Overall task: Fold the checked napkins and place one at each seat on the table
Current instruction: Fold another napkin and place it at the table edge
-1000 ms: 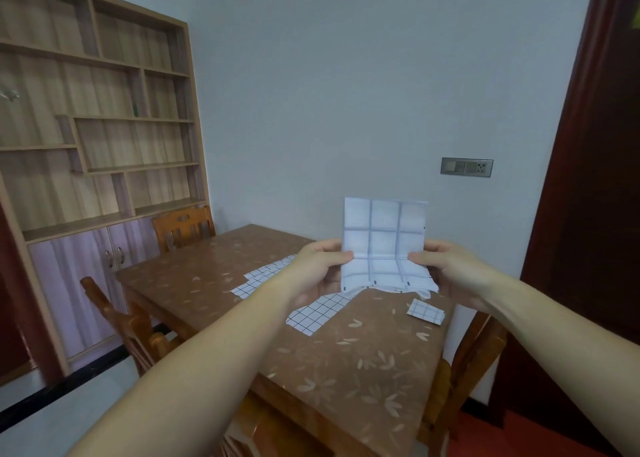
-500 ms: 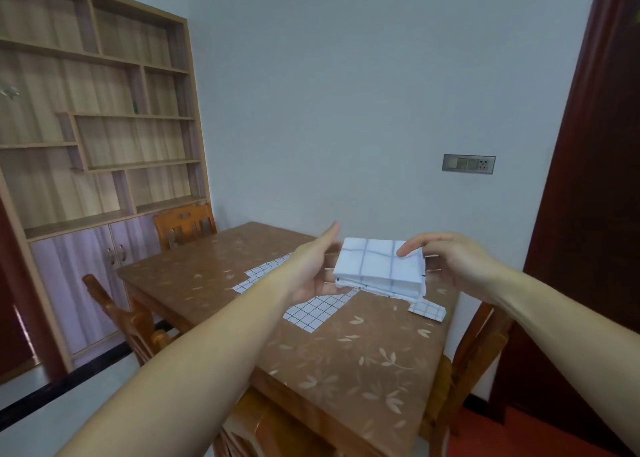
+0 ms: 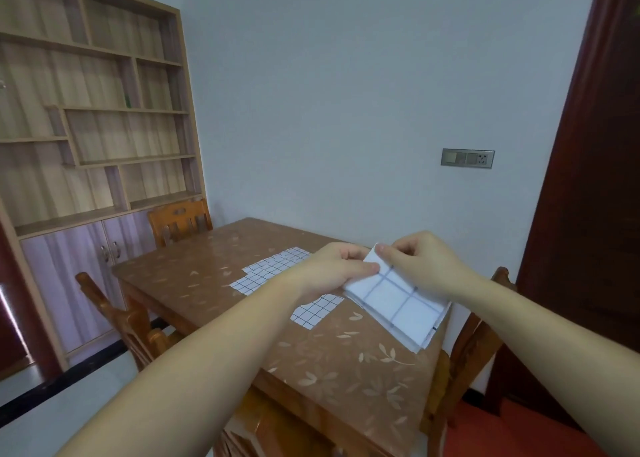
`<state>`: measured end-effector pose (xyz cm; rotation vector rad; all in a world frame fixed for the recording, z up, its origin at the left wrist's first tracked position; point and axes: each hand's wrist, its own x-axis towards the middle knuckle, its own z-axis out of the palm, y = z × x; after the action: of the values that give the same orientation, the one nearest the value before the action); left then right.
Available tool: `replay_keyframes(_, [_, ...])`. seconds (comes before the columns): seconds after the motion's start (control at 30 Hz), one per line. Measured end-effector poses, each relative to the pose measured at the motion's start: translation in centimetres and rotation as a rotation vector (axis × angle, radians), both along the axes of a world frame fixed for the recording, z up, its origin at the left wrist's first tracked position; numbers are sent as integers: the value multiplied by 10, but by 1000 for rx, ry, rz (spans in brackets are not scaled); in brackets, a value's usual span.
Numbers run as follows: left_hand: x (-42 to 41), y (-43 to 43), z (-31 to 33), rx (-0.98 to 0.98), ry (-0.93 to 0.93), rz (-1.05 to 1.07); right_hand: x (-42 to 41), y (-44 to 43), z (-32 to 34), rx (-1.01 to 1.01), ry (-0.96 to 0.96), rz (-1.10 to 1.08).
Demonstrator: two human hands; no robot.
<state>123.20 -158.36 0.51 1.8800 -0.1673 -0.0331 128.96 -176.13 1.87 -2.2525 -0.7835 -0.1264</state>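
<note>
The left hand (image 3: 341,269) and the right hand (image 3: 427,266) both grip a folded white napkin (image 3: 398,302) of cloth crossed by wide grey-blue check lines. The left thumb lies pressed on the napkin's upper left edge, with the other fingers curled out of sight beneath it. The right hand's thumb and forefinger pinch the napkin's top corner, and its other fingers are curled in. The napkin is a layered rectangle, tilted, over the right side of a brown glossy table (image 3: 346,370) patterned with pale leaves. Its lowest corner reaches the table's right edge, and I cannot tell whether it touches the top. Just left of the hands, two unfolded white napkins with a fine dark grid lie flat on the table, the nearer flat napkin (image 3: 317,309) partly under the left wrist and the farther flat napkin (image 3: 273,273) beyond it. Orange-brown wooden chairs stand at the far end (image 3: 180,219), the left side (image 3: 114,314) and the right side (image 3: 478,335). A pale wooden shelf unit (image 3: 93,110) fills the left wall, a grey switch plate (image 3: 467,159) sits on the white wall, and a dark red door (image 3: 595,179) stands at right.
</note>
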Motion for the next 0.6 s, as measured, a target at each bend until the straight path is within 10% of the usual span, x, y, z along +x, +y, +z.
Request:
replay_keyframes(0.2, [9,-2,-11,111,-178,194,1,17,-7,101,-82,-51])
replay_keyframes(0.4, [17,31,-22,41,-305,378,12,14,-12,179,615,180])
replay_keyframes(0.6, [26,65,-55,48,-329,516,22,44,-48,483,645,-1])
